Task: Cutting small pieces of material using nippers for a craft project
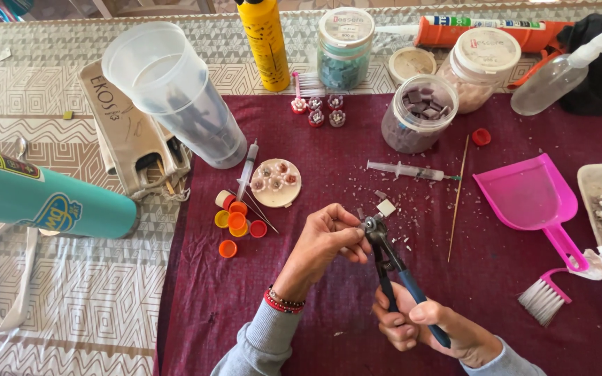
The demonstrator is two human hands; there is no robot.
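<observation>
My right hand (430, 327) grips the blue and black handles of a pair of tile nippers (388, 261), whose metal jaws point up toward a small piece pinched in my left hand (329, 237). The piece between my left fingers is tiny and mostly hidden. A small white square tile (386, 207) lies just above the jaws on the maroon cloth (315, 306). Small chips are scattered around it.
A round disc with small flower pieces (276, 182), coloured bottle caps (237, 223), two syringes (409, 170), a wooden skewer (458, 198), a pink dustpan (531, 195) and brush (545, 296), jars of tiles (418, 113), a clear tumbler (175, 94), a teal bottle (43, 195).
</observation>
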